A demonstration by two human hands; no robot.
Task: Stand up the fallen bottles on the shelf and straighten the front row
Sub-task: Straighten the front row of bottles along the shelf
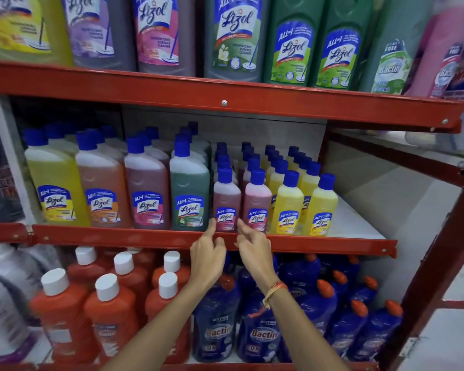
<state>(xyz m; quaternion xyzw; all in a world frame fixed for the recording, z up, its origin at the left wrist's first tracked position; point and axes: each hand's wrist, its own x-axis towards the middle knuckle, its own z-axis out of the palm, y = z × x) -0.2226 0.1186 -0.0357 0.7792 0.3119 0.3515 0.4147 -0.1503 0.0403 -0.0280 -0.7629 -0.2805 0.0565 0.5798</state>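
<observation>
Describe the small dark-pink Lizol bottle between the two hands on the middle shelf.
The small dark-pink Lizol bottle stands upright at the front of the middle shelf, just right of the large green bottle. It looks like translucent plastic, with a blue screw cap and a blue-and-white label low on its front. The left hand touches its lower left edge with a fingertip; the right hand reaches its lower right edge.

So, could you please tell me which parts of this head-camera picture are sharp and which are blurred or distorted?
Head view: sharp in the middle, where both hands, left hand and right hand, frame the small dark-pink blue-capped Lizol bottle; the white bottles at lower left and the pink bottle at upper right smear; the wide lens bows the red metal shelf rail.
</observation>
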